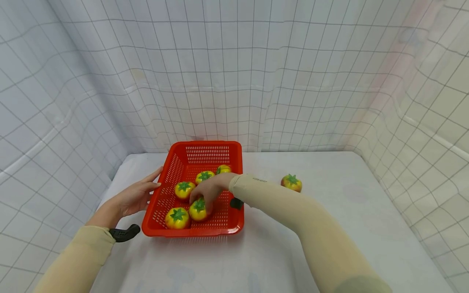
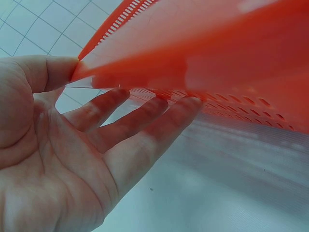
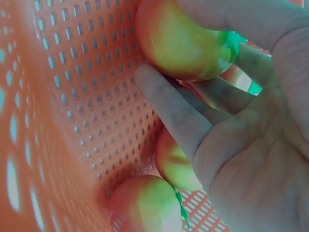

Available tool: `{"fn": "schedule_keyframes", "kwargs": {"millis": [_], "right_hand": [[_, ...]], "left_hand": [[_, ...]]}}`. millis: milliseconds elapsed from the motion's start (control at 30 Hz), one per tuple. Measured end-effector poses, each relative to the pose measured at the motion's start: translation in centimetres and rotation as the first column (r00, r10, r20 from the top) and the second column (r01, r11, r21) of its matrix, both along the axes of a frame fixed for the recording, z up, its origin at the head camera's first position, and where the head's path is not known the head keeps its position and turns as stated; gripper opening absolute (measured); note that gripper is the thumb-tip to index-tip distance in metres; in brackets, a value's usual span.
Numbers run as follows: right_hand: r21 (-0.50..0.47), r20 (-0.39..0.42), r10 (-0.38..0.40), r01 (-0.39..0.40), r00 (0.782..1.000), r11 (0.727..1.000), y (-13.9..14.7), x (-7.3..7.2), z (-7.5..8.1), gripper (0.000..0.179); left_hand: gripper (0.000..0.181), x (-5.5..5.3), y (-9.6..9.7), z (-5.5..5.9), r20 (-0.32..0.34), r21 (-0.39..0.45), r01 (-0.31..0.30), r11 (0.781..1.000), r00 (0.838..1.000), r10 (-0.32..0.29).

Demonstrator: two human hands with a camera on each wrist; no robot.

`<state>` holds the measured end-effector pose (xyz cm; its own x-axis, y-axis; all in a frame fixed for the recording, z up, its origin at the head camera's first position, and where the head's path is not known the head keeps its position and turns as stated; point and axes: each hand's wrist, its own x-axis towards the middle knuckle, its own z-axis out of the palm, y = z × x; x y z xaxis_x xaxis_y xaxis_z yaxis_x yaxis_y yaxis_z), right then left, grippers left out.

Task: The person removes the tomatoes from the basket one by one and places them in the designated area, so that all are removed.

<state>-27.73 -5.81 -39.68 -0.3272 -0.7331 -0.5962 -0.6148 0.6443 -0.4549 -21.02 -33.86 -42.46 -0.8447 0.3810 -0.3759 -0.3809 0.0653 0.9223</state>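
Note:
My right hand (image 1: 209, 191) reaches down into a red perforated plastic basket (image 1: 192, 232) and grips a yellow-red tomato (image 1: 198, 213) with a green star-shaped top. In the right wrist view, the thumb lies over this tomato (image 3: 186, 46) and the fingers pass around its other side. Several similar tomatoes lie about it in the basket, one (image 1: 177, 219) just to its left and another (image 1: 184, 190) behind. At the basket's left side, my left hand (image 1: 133, 197) touches the rim with its thumb. Its other fingers (image 2: 145, 128) extend, nearly straight, under the rim against the outer wall.
One more tomato (image 1: 291, 183) sits on the white-covered table (image 1: 329, 211), right of the basket. White curtains with a dark grid (image 1: 253, 81) surround the table at the back and both sides. A dark strap end (image 1: 126, 233) sticks out by the left wrist.

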Motion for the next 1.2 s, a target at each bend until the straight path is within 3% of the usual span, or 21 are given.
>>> {"fn": "schedule_keyframes", "kwargs": {"millis": [367,933,1200], "right_hand": [[-0.058,0.025,0.004,-0.003,1.0,0.998,2.2,-0.3,1.9,0.055],[-0.255,0.027,-0.052,0.058,0.998,0.965,8.3,-1.8,5.6,0.057],[-0.321,0.032,-0.108,0.113,0.994,0.94,11.3,-2.6,6.5,0.056]], "left_hand": [[0.071,0.1,0.1,0.0,-0.003,-0.006,0.004,1.0,1.0,-0.004],[0.07,0.0,0.7,1.0,0.075,0.0,-0.056,0.998,0.996,0.056],[0.069,-0.1,0.8,0.8,0.037,-0.019,-0.074,0.997,0.997,0.075]]}}
